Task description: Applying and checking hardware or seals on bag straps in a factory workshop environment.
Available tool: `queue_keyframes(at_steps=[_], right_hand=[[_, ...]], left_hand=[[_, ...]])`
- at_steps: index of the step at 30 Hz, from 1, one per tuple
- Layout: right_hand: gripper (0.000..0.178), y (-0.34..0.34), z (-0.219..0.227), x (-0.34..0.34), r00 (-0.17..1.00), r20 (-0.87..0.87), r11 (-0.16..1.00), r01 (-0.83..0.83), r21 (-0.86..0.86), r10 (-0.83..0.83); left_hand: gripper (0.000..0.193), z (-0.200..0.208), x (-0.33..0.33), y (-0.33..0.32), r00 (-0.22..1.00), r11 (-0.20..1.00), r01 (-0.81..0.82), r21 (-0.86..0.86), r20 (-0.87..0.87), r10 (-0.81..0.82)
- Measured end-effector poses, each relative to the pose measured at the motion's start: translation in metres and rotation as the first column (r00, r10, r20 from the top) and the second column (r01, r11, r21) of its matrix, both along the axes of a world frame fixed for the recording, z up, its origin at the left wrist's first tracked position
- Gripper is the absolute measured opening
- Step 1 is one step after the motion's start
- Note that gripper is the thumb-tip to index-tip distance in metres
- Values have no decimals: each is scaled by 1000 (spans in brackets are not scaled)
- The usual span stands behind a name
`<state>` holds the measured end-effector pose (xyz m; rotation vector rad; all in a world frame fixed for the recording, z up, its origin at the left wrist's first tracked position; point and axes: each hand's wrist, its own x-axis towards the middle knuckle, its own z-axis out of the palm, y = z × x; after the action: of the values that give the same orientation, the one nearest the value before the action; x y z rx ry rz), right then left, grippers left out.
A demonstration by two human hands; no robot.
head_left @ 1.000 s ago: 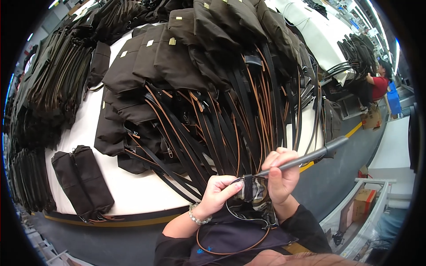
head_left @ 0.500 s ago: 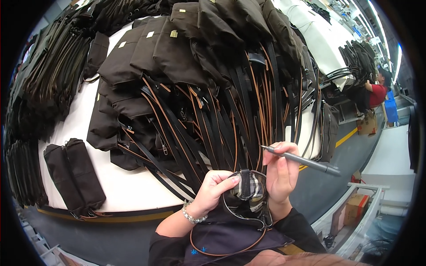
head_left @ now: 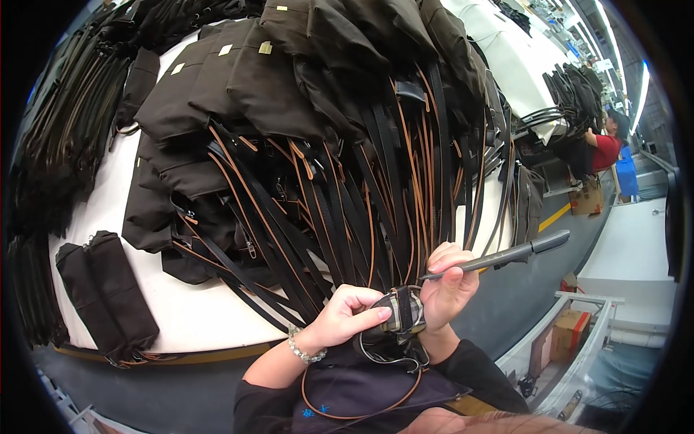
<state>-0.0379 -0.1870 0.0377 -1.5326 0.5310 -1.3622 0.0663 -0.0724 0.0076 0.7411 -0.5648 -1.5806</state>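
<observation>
The grey pen-like tool (head_left: 506,255), lifted clear half a second ago, has swung down so that its tip lies just beside the mouth of the bag (head_left: 394,320) at six o'clock, which suggests work there is unfinished. The right hand's (head_left: 447,289) fingers grip it narrowly, handle toward two o'clock; the left hand's (head_left: 345,316) pinch the bag's nine o'clock edge, below the heap of bags (head_left: 275,101) at twelve.

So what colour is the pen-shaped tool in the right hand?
The pen-shaped tool is dark grey, shown best in the head view.
</observation>
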Motion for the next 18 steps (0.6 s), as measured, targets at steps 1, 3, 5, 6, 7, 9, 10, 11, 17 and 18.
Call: queue_keyframes(at_steps=[1, 3, 5, 6, 7, 9, 10, 11, 17, 18], right_hand=[[29, 0, -1, 0, 1000, 10, 1000, 11, -10, -11], [27, -1, -4, -2, 999, 44, 1000, 9, -17, -9], [26, -2, -6, 0, 997, 76, 1000, 16, -10, -15], [25, -3, -7, 0, 994, 110, 1000, 20, 0, -20], [25, -4, -8, -1, 993, 115, 1000, -10, 4, 10], [25, -4, -9, -2, 992, 127, 997, -22, 69, 13], [25, -4, -10, -2, 990, 142, 990, -37, 135, 18], [26, -4, -11, -4, 990, 138, 986, -47, 157, 25], [26, -1, -6, 1, 982, 168, 995, -89, 39, 82], [28, 1, -4, 3, 987, 146, 997, -74, 17, 71]], left_hand=[[18, 0, -1, -1, 999, 1000, 5, -15, 34, -4], [18, -1, -4, -1, 999, 1000, -12, -16, 44, 12], [18, 1, -7, -3, 998, 999, -27, -18, 53, 28], [18, 6, -7, -3, 998, 999, -53, -8, 23, 54], [18, 9, -8, -4, 997, 997, -80, 3, -6, 80], [18, 7, -11, -4, 996, 996, -92, 8, -8, 92], [18, 7, -12, -4, 994, 994, -107, 14, -6, 107], [18, 6, -12, -4, 994, 994, -105, 15, -9, 105], [17, 5, -9, -4, 993, 993, -110, 29, 47, 109], [17, 4, -8, -4, 995, 996, -93, 7, 28, 93]])
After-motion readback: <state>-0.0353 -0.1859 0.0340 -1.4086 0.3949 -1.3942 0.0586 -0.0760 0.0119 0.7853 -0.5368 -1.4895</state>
